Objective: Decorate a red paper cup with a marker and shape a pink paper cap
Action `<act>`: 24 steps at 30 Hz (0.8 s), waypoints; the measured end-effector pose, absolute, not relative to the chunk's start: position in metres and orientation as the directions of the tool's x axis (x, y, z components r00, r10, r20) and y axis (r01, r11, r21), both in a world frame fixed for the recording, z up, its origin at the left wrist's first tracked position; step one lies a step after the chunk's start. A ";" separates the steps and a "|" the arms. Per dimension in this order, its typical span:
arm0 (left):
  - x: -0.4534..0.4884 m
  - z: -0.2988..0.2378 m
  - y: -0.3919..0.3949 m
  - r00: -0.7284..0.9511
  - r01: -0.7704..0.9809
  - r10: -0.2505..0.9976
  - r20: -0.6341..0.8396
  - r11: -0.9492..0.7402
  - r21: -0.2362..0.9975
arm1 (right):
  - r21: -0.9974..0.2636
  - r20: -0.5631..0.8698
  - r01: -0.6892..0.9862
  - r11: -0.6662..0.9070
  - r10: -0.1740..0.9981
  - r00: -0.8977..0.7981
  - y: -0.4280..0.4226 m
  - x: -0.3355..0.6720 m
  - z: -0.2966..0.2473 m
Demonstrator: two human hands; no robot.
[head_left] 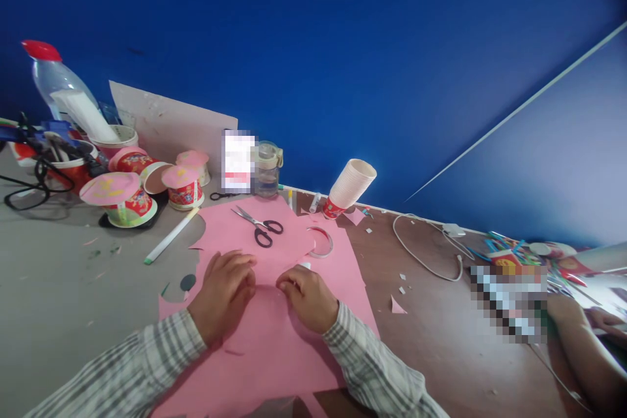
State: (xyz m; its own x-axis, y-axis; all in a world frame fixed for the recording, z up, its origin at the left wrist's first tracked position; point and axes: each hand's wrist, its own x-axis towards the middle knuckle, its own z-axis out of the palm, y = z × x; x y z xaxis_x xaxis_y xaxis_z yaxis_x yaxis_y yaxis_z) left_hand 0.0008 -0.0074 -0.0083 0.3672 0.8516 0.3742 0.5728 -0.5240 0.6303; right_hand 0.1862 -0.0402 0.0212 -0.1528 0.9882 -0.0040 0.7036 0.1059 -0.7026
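Both hands are over pink paper [313,353] spread on the table. My left hand [223,294] is curled, its thumb and fingers drawn together at the edge of a pink paper piece. Opposite it, my right hand [308,297] pinches the same pink edge, thumb against fingers. Pink lies against pink, so the outline of the held piece is hard to make out. Black-handled scissors [259,227] rest just beyond my hands, blades slightly apart. A roll of tape [321,242] lies flat to their right. By my left wrist is a dark round disc [187,283].
Decorated paper cups with pink tops [183,186] stand at the left, near a green-tipped white tube [171,236]. A lidded jar [268,170] and stacked paper cups [350,186] stand by the blue wall. A white cable [426,271] and another person's arm [582,339] are at the right.
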 end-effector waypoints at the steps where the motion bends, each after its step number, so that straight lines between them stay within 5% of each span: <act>1: 0.000 -0.005 -0.007 0.361 0.545 0.852 0.379 -0.523 0.656 | -0.732 0.005 0.672 0.108 0.988 -0.154 -0.040 0.187 0.023; 9: -0.006 0.012 -0.006 0.287 0.449 0.932 0.223 -0.336 0.828 | -0.870 0.021 0.482 0.103 0.985 -0.172 -0.044 0.197 0.031; 16: -0.005 0.009 -0.005 0.271 0.214 0.961 0.056 -0.117 0.970 | -0.866 0.167 0.477 0.150 0.986 -0.007 -0.042 0.193 0.021; 24: -0.004 0.005 -0.006 0.319 0.332 0.945 -0.077 -0.036 0.943 | -0.790 0.392 0.543 0.283 0.915 0.093 -0.045 0.188 0.019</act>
State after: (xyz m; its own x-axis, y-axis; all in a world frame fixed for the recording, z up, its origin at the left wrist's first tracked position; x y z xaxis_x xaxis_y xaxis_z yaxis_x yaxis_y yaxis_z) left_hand -0.0041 -0.0060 0.0054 0.3187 0.9448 -0.0765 0.3323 -0.0358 0.9425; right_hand 0.1881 -0.0449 0.0192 0.0930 0.9152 0.3922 0.5432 0.2835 -0.7903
